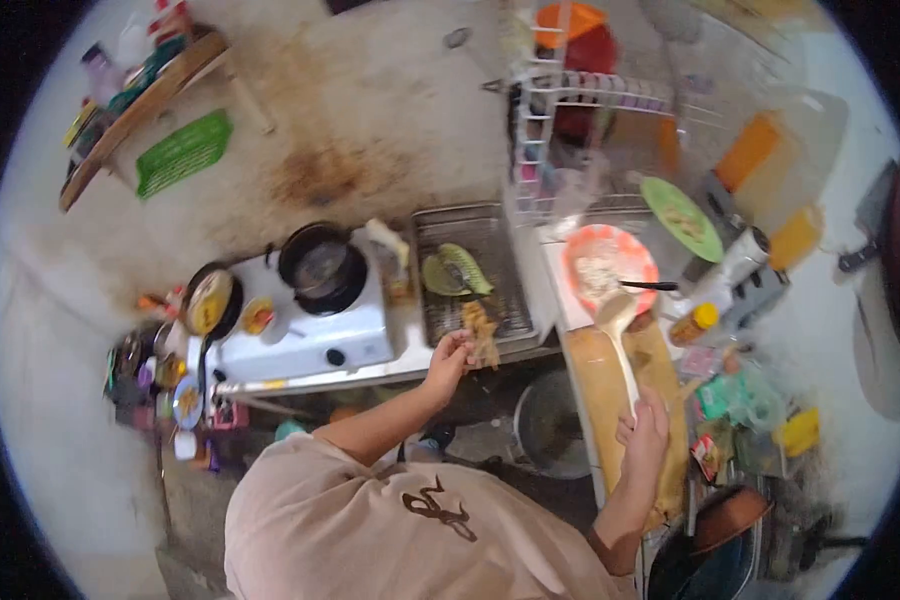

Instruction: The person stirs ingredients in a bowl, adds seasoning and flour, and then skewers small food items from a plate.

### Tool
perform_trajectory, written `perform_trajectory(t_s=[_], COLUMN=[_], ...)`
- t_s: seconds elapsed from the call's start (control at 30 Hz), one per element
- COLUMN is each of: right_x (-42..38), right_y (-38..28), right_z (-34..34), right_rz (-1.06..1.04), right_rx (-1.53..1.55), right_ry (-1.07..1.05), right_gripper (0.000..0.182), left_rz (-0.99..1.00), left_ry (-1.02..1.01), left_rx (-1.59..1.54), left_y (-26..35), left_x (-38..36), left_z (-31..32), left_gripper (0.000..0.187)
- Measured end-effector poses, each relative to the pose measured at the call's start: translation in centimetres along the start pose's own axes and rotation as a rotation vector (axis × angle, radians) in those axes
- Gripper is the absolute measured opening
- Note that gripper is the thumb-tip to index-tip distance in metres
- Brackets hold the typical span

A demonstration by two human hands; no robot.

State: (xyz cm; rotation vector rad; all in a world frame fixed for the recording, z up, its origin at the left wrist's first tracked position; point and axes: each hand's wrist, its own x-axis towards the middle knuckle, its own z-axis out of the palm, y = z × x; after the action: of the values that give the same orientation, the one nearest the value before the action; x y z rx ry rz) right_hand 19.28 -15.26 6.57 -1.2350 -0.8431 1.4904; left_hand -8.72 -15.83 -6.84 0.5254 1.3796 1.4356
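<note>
Ladle [625, 358] fills the curled right hand [646, 432]; left hand [452, 355] pinches brown food [478, 325].

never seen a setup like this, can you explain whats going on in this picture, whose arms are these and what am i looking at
There's no machine here: these are a person's own bare arms. The single picture comes from a camera worn on the head, looking forward and down, with a wide, curved view.

The right hand holds a pale ladle by its handle, its scoop beside a red-and-white bowl. Below is a wooden board.

The left hand has its fingers against a brownish, blurry item; how firmly it's gripped is unclear. Behind that, a metal tray holds a green dish. Further left, a black pot sits on a white stove.
</note>
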Motion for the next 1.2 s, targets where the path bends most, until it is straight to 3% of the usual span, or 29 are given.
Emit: perform_trajectory(t_s=[0.13, 0.23, 0.4, 0.5, 0.6, 0.7, 0.87, 0.97, 1.2], right_x=[0.6, 1.5, 0.9, 4.5, 6.1, 8.6, 10.2, 9.7, 8.5], right_y=[3.2, 6.0, 8.2, 13.9, 16.8, 20.1, 22.2, 22.0, 22.2], right_z=[8.3, 15.6, 33.3, 41.8, 48.6, 52.2, 54.3, 55.3, 55.7], right_rz=[0.018, -0.366, -0.712, -0.888, -0.916, -0.992, -0.797, -0.669, -0.615], right_rx=[-0.12, -0.457, -0.958, -1.198, -1.495, -1.668, -1.84, -1.886, -1.892], right_ry=[-0.337, -0.573, -0.565, -0.584, -0.624, -0.65, -0.636, -0.636, -0.589], right_gripper=[0.021, 0.021, 0.018, 0.015, 0.015, 0.014, 0.019, 0.021, 0.02], left_rz=[0.096, 0.24, 0.37, 0.442, 0.488, 0.537, 0.575, 0.595, 0.643], left_ry=[0.053, 0.167, 0.28, 0.325, 0.442, 0.495, 0.6, 0.641, 0.619], left_rx=[-0.03, -0.003, -0.095, -0.079, -0.089, -0.082, -0.055, -0.077, -0.085], left_y=[2.3, 4.5, 7.0, 8.5, 10.0, 10.7, 9.8, 10.3, 10.7], left_x=[-2.2, -2.9, -3.3, -4.5, -6.0, -7.1, -6.9, -6.8, -6.1], left_z=[-8.0, -14.1, -25.0, -31.2, -36.2, -40.5, -45.1, -46.0, -47.3], left_gripper=[0.025, 0.023, 0.019, 0.016, 0.013, 0.014, 0.013, 0.01, 0.009])
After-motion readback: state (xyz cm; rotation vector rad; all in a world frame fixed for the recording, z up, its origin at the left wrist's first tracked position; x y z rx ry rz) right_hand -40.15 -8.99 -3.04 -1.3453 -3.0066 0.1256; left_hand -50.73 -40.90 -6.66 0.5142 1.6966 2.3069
